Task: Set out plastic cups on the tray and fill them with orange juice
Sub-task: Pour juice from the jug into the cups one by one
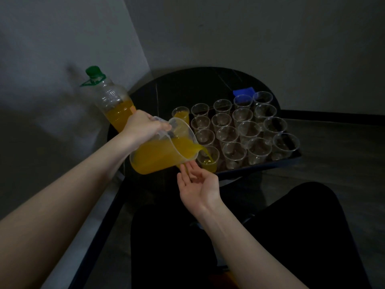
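Note:
My left hand grips the handle of a clear plastic jug of orange juice, tilted to the right. A stream of juice runs from its spout into the nearest-left clear cup on the black tray. My right hand is palm up with relaxed fingers, its fingertips under the jug's base beside that cup. A cup at the far left holds juice. Several empty clear cups stand in rows on the tray.
A big plastic bottle with a green cap, part full of juice, stands left on the round black table. A blue object lies behind the cups. Walls close in at the left and back. My dark-clothed lap is below.

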